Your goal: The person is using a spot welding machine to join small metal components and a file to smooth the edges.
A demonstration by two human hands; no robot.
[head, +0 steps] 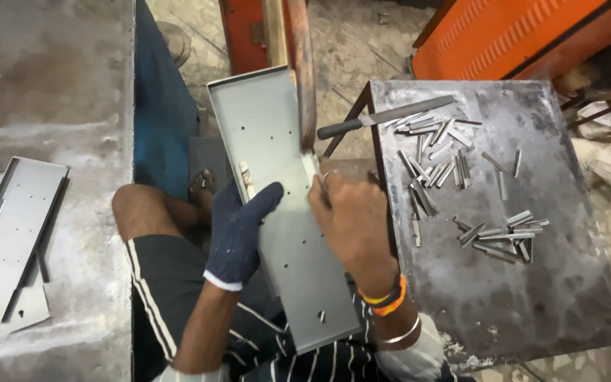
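A long grey sheet-metal panel [277, 141] with small holes and folded edges lies slanted across my lap. My left hand [238, 230], in a dark blue knit glove, rests on the panel's left edge, thumb stretched over its face beside a small metal piece [246, 178]. My bare right hand [351, 219], with orange and metal bangles at the wrist, presses against the panel's right edge and pinches a small thin metal piece [314, 164] there.
A dark metal table [532, 283] at right carries several short metal strips [436, 166] and a file [383, 117]. Grey panels [8, 240] lie stacked on the concrete slab at left. An orange machine [517, 35] stands at the top right.
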